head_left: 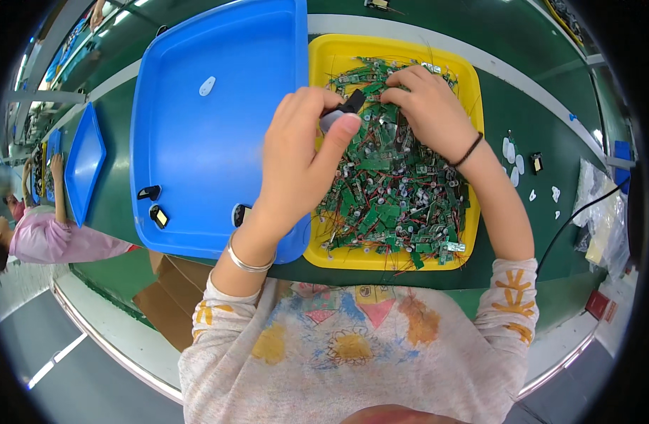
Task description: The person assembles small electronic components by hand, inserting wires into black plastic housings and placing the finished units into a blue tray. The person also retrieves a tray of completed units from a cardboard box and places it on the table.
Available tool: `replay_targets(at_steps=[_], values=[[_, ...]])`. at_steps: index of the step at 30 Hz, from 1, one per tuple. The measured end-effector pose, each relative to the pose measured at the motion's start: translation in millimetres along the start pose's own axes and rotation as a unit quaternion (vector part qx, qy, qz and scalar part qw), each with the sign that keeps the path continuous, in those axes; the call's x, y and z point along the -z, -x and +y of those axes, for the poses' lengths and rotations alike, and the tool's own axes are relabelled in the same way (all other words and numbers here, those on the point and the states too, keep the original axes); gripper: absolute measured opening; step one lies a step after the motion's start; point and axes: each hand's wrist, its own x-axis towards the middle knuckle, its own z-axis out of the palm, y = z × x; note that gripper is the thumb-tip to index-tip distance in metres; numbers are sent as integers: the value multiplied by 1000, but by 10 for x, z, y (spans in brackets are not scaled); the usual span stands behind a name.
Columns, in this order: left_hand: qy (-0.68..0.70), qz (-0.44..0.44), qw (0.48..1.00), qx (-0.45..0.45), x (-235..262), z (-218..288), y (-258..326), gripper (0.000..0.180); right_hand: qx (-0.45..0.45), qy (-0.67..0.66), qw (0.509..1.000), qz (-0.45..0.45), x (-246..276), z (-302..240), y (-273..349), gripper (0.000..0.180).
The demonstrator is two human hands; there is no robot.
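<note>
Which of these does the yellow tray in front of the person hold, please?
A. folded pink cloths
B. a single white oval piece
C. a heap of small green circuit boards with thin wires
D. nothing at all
C: the yellow tray is piled with small green circuit boards and thin wires, and the right hand rests on the heap.

Long green workbench [536,106] with a pale edge strip, grey floor [91,381] (glossy), cardboard box [165,297] beneath
</note>
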Motion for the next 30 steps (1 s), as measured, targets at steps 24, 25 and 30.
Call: replay_targets(at_steps=[24, 25, 30], values=[[279, 16, 955, 99, -137, 27, 140, 32, -119, -287, 917, 250, 297, -701, 211, 10], [282, 18, 954, 100, -136, 27, 146, 31, -118, -283, 917, 255, 290, -701, 213, 10], [310, 19, 946, 93, -147, 36, 154, 31, -109, -261, 921, 268, 281, -710, 236, 11]])
